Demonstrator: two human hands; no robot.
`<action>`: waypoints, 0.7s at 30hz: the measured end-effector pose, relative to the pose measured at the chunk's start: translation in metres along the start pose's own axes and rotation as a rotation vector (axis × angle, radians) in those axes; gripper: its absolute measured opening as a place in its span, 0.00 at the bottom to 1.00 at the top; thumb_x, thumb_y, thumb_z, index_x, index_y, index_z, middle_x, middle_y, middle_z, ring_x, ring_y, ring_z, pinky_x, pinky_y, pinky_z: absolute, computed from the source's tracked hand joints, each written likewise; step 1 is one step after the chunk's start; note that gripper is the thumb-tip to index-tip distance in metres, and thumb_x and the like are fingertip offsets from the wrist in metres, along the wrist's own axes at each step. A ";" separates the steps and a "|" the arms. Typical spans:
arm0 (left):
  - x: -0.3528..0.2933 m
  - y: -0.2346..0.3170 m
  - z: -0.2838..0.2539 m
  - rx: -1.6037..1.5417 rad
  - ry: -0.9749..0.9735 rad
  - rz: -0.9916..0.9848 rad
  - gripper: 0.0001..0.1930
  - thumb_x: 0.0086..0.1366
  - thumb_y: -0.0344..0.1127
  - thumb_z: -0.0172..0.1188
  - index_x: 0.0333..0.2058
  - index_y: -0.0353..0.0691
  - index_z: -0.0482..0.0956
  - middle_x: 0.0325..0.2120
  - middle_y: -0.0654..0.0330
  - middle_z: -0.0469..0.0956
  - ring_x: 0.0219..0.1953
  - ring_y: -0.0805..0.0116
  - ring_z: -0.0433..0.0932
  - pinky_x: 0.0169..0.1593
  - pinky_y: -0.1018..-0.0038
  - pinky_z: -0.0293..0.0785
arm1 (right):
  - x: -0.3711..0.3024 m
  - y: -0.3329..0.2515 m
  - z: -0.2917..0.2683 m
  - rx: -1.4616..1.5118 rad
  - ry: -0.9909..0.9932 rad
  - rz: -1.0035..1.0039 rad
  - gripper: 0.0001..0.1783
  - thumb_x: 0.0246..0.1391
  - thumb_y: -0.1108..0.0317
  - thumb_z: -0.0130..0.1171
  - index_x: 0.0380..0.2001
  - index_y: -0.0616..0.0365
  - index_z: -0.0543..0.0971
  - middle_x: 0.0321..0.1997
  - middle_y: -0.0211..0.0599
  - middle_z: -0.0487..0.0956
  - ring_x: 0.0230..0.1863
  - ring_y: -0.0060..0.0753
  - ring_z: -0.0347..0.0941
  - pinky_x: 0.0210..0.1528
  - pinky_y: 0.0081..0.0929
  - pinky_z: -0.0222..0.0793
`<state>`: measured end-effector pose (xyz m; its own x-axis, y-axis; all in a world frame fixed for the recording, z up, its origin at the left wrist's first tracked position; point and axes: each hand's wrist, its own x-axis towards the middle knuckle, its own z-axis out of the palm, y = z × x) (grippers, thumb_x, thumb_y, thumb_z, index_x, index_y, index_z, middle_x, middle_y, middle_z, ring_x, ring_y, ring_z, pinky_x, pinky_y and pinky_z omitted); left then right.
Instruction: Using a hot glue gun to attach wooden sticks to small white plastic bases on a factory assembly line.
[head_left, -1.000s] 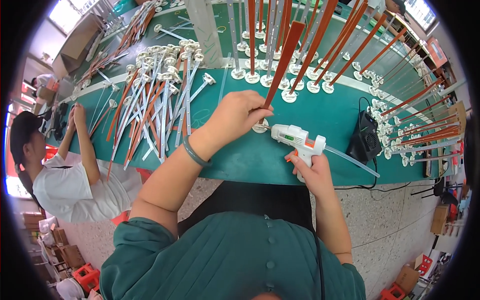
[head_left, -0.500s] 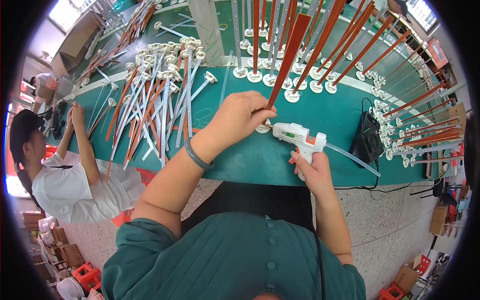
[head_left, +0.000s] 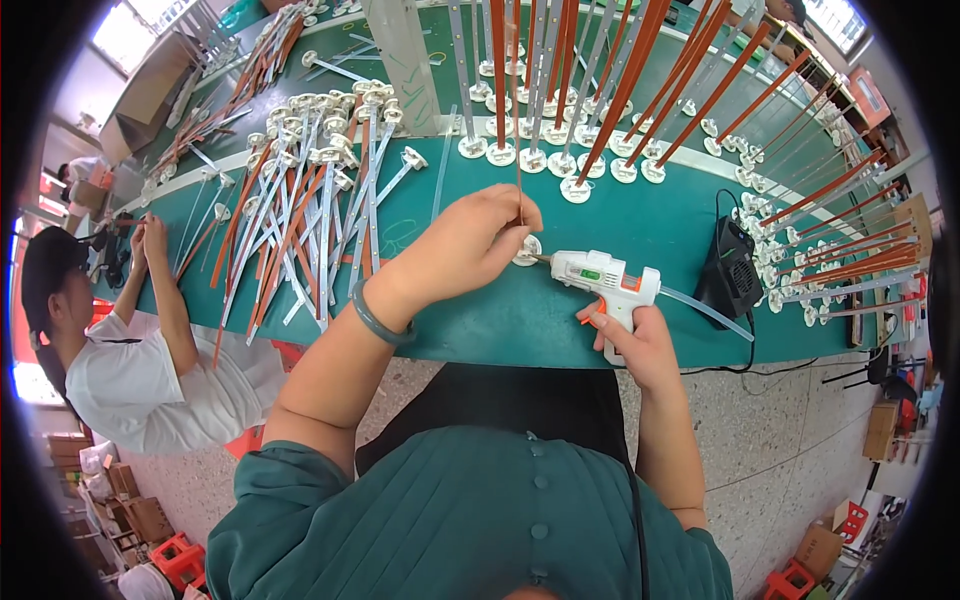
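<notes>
My left hand (head_left: 478,240) pinches an upright reddish-brown strip (head_left: 518,150), now seen almost edge-on. The strip's foot is a round white base (head_left: 528,249) on the green table, partly hidden by my fingers. In my right hand (head_left: 640,342) is a white and orange glue gun (head_left: 594,277), fingers wrapped round its grip and by the trigger. The gun's nozzle points left, right at the base; I cannot tell whether it touches. A clear glue stick (head_left: 708,309) sticks out from the gun's back.
Many strips on white bases (head_left: 575,189) stand upright beyond my hands. A pile of loose strips (head_left: 310,200) lies to the left. A black fan-like device (head_left: 733,268) with a cable sits at right. On the far left a person (head_left: 150,330) sits at the table (head_left: 460,330).
The strip in my left hand has turned from its broad face to its edge and stands more upright. My right hand and the glue gun have shifted slightly right.
</notes>
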<state>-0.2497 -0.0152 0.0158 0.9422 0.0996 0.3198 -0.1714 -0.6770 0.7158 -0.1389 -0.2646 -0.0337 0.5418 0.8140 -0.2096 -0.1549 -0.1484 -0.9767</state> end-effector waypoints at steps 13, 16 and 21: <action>0.001 0.002 0.007 -0.025 0.029 -0.010 0.09 0.59 0.22 0.48 0.37 0.31 0.77 0.34 0.51 0.78 0.37 0.57 0.79 0.41 0.66 0.75 | 0.004 0.002 0.005 -0.071 0.029 -0.017 0.15 0.56 0.72 0.58 0.46 0.66 0.73 0.36 0.38 0.80 0.25 0.17 0.70 0.26 0.17 0.66; 0.001 0.001 0.009 -0.015 0.041 0.006 0.09 0.59 0.22 0.48 0.36 0.32 0.77 0.33 0.51 0.78 0.36 0.57 0.78 0.40 0.66 0.75 | 0.007 -0.001 0.010 -0.094 0.044 -0.006 0.13 0.56 0.71 0.58 0.43 0.66 0.73 0.35 0.37 0.80 0.25 0.16 0.70 0.26 0.16 0.66; 0.001 0.004 0.007 -0.020 0.019 -0.034 0.10 0.59 0.23 0.49 0.36 0.32 0.77 0.33 0.52 0.79 0.36 0.57 0.78 0.40 0.66 0.75 | 0.008 -0.003 0.011 -0.133 0.072 0.003 0.11 0.55 0.71 0.59 0.40 0.65 0.74 0.31 0.35 0.79 0.23 0.16 0.70 0.24 0.16 0.65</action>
<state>-0.2476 -0.0223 0.0147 0.9420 0.1361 0.3067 -0.1454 -0.6583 0.7385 -0.1430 -0.2511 -0.0322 0.6002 0.7717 -0.2102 -0.0479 -0.2276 -0.9726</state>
